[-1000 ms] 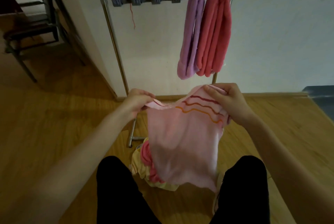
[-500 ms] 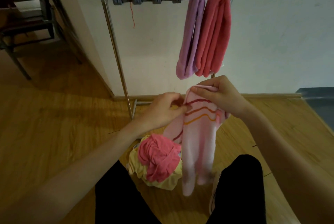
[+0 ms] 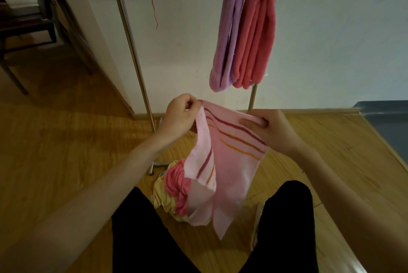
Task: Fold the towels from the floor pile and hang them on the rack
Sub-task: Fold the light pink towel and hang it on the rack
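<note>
Left hand (image 3: 180,116) and right hand (image 3: 272,127) both pinching top edge of pink striped towel (image 3: 229,162), hanging above floor pile (image 3: 174,193). Purple towel (image 3: 227,36), coral towel (image 3: 256,34) already hanging on rack (image 3: 132,52); several towels remaining in pile.

A pale pink striped towel (image 3: 229,162) hangs mid-air above the crumpled floor pile (image 3: 174,193) (yellow and deep pink); at twelve o'clock, the rack (image 3: 132,52) carries a folded lilac towel (image 3: 225,39) and coral towel (image 3: 256,34).

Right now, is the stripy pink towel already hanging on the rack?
No, the stripy pink towel is held between the left hand and right hand, below the rack.
</note>
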Tool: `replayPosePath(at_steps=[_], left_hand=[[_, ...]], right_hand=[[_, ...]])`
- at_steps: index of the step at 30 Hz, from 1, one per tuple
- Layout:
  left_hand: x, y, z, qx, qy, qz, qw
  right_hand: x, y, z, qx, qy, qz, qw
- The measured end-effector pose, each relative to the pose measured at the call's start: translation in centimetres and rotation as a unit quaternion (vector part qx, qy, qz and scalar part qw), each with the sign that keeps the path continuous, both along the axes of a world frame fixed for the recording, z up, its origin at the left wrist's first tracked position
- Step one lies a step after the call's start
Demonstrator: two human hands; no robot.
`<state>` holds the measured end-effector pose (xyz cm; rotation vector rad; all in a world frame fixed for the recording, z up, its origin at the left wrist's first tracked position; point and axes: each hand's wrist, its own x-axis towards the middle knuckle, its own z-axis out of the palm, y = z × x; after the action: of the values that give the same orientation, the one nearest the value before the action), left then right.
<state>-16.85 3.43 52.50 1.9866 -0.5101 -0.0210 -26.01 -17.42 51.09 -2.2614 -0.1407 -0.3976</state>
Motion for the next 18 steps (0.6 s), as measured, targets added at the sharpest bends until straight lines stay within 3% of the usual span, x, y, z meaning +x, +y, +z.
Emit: replayPosePath(at_steps=[11,18], left_hand=[[-0.1,1.0,1.4,-0.096,0.065,0.116,0.987],[-0.4,1.1,2.2,-0.093,0.009,0.131,0.987]], right_hand=[[-0.9,0.5,-2.8,-0.130,-0.098,-0.038,0.986],[-1.2,3.9,-3.4,-0.203,-0.128,0.063,0.969]])
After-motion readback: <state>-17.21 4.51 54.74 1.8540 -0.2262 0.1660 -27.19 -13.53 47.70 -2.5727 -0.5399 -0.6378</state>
